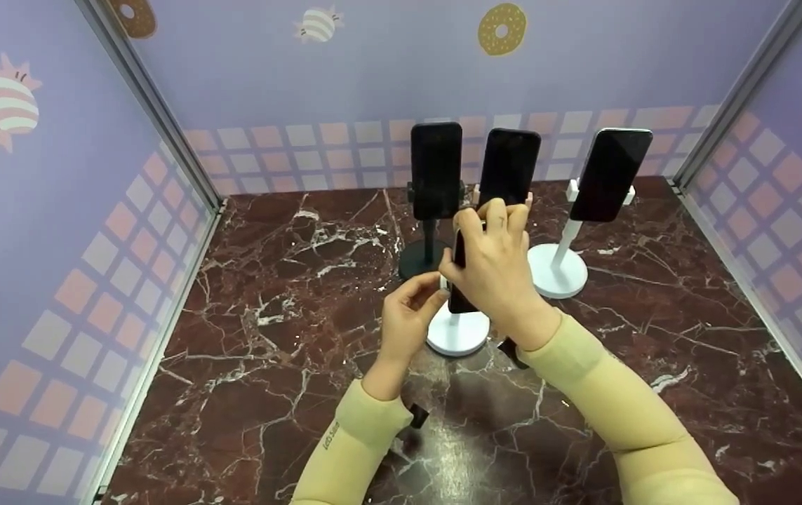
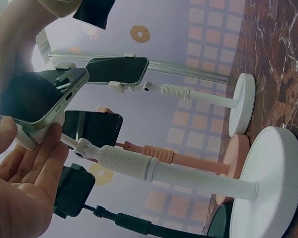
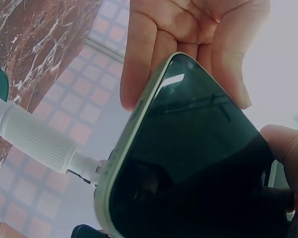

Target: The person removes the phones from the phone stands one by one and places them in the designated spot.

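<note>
A smartphone [image 3: 188, 144] with a pale metal frame sits tilted at the holder of the nearest white phone stand [image 2: 203, 181]. My right hand [image 1: 495, 263] grips the phone from above, with its thumb [image 3: 288, 148] on the screen side. At the phone's left edge, my left hand [image 1: 408, 315] pinches the stand's holder [image 2: 27, 136] between thumb and fingers. The left fingers [image 2: 37, 163] lie behind the holder. From the head, the right hand covers much of the phone. The stand's round base [image 1: 458, 333] rests on the table.
Behind stand a black phone stand [image 1: 429, 245], a pink one [image 2: 181, 161] and another white one [image 1: 558, 270], each holding a phone. The marbled dark red table [image 1: 267, 365] is enclosed by patterned lilac panels [image 1: 401, 70].
</note>
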Available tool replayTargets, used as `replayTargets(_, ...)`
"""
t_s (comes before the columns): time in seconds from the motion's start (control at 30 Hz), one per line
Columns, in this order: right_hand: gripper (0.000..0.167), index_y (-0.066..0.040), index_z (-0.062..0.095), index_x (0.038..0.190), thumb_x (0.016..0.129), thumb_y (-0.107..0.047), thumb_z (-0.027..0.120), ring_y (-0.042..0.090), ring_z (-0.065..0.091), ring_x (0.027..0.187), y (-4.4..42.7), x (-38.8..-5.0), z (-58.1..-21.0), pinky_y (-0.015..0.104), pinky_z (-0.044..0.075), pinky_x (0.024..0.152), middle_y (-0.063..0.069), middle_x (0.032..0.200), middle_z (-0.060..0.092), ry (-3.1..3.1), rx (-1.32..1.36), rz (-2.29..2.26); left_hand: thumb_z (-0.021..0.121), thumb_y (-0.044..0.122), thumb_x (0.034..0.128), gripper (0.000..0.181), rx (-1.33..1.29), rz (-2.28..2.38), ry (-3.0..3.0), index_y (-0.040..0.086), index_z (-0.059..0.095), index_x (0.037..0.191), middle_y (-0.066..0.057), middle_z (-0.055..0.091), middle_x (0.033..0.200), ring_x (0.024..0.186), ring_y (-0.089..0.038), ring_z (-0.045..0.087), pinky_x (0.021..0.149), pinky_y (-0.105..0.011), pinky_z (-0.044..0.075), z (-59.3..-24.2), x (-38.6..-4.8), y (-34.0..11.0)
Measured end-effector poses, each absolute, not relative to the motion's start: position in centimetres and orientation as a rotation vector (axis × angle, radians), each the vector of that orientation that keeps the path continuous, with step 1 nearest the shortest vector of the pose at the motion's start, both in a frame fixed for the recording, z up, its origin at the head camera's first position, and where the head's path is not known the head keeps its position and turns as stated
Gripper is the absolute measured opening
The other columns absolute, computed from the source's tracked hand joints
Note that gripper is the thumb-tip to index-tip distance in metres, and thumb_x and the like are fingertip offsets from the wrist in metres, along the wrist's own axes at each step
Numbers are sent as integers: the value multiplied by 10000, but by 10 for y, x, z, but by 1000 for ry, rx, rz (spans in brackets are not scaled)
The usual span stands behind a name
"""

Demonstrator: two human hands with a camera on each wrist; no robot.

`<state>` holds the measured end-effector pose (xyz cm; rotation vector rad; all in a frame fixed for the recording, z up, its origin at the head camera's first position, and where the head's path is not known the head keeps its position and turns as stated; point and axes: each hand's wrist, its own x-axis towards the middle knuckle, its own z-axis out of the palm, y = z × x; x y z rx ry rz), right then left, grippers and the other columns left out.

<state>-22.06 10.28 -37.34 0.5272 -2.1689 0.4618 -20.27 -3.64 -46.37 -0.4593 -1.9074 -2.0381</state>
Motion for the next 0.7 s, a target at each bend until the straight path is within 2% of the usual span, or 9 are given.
replayTargets(0.13, 376, -55, 528, 1037, 770, -120, 785, 426, 397, 980, 105, -222, -372, 573, 543, 660, 214, 1000, 488, -2158, 541, 466, 728, -25, 918, 259, -466, -2054, -1891, -149, 688, 1143, -330, 712, 1093, 965, -47, 701, 864, -219, 581, -463, -203, -36)
replayTargets(0.37, 368, -55, 527, 1027, 765, -105, 781, 398, 375, 928, 107, -223, -371, 551, 538, 605, 194, 970, 469, -2129, 580, 468, 730, -35, 910, 262, -476, -2034, -1887, -154, 683, 1139, -332, 711, 1074, 959, -38, 699, 866, -211, 580, -463, -204, -35)
replayTargets(0.47, 373, -52, 527, 1028, 760, -103, 781, 401, 375, 928, 108, -223, -372, 575, 555, 644, 196, 966, 470, -2123, 587, 472, 727, -25, 919, 250, -471, -2030, -1892, -148, 688, 1133, -325, 715, 1068, 954, -47, 698, 858, -215, 582, -464, -204, -35)
replayTargets(0.7, 377, -50, 528, 1030, 753, -96, 780, 414, 379, 947, 109, -221, -372, 526, 498, 594, 201, 974, 478, -2131, 605, 513, 751, 4, 909, 278, -453, -2050, -1886, -157, 686, 1126, -338, 710, 1062, 947, -53, 700, 847, -200, 572, -464, -203, -35)
